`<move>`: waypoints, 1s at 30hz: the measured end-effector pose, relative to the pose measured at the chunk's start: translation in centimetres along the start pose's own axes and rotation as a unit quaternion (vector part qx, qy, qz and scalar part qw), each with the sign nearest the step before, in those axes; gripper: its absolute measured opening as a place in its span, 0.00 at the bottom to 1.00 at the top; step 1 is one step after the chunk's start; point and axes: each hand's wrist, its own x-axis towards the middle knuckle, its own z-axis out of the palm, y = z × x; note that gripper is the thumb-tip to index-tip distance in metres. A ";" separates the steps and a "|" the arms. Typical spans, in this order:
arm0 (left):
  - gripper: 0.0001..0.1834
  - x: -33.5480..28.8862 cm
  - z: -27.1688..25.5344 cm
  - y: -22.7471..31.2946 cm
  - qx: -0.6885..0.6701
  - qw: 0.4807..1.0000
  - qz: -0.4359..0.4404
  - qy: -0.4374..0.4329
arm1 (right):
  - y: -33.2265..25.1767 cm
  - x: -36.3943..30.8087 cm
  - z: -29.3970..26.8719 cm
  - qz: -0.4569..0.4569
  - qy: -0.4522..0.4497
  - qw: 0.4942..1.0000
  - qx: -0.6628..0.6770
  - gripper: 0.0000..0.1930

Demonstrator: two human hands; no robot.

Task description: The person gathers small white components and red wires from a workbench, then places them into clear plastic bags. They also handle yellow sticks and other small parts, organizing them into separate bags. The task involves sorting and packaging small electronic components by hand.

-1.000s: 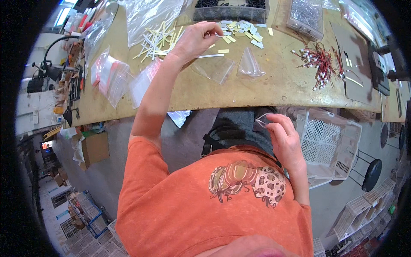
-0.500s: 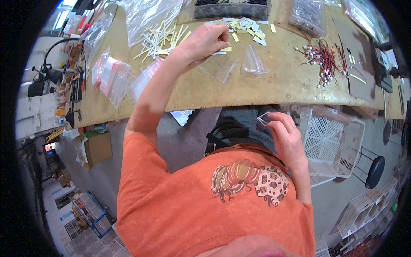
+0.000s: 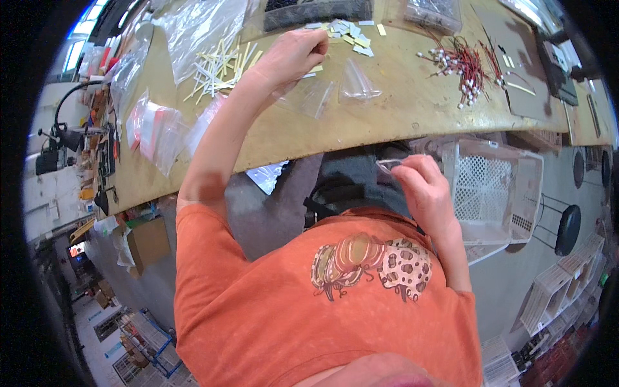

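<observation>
My left hand [image 3: 293, 57] reaches over the table to the near left edge of a pile of small white and yellow rectangular pieces [image 3: 353, 33]. Its fingers are pinched together, and I cannot make out what lies between them. Above my lap, close to the table's front edge, my right hand [image 3: 423, 188] grips a small clear plastic bag [image 3: 387, 165] between thumb and fingers. Two more clear bags, one flat [image 3: 317, 100] and one standing up in folds [image 3: 358, 82], lie on the table near my left hand.
Left of my arm lie thin white and yellow strips [image 3: 216, 68] and bags with pinkish contents [image 3: 155, 129]. A tray of dark parts [image 3: 316, 14] stands at the back. Red and black wires with white connectors [image 3: 461, 68] lie right. A white plastic crate [image 3: 493, 193] is below the table edge.
The whole view has shifted, so the table's things sit farther left and higher. My left hand stays at the pile; the bag in my right hand has tilted a little.
</observation>
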 end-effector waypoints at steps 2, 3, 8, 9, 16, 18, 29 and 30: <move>0.10 -0.3 0.3 0.6 0.002 0.999 0.005 0.041 | 0.4 0.1 0.0 -0.006 0.028 1.000 -0.011 0.10; 0.10 -0.4 0.3 1.6 -0.036 0.998 -0.030 0.049 | 0.4 0.3 0.0 -0.005 0.041 0.999 -0.018 0.10; 0.07 -4.5 0.5 12.1 -0.442 0.889 -0.084 0.088 | -0.3 1.5 -0.4 -0.017 0.045 0.998 -0.038 0.09; 0.07 -5.0 0.7 13.8 -0.463 0.878 -0.065 0.106 | -0.3 1.5 -0.5 -0.016 0.033 0.999 -0.037 0.10; 0.08 -6.6 4.2 16.1 -0.247 0.957 0.070 0.133 | -0.8 1.5 -0.5 -0.028 0.036 0.999 -0.025 0.10; 0.09 -6.8 3.5 15.8 -0.186 0.971 0.081 0.125 | -0.7 1.2 -0.7 -0.024 0.034 0.999 -0.026 0.10; 0.09 -4.3 4.3 15.8 -0.208 0.961 0.183 0.022 | 0.0 0.1 -1.7 -0.003 0.044 0.999 -0.015 0.10; 0.08 -3.2 4.3 15.6 -0.257 0.959 0.120 0.014 | 0.2 -0.1 -1.9 0.004 0.043 0.999 -0.022 0.10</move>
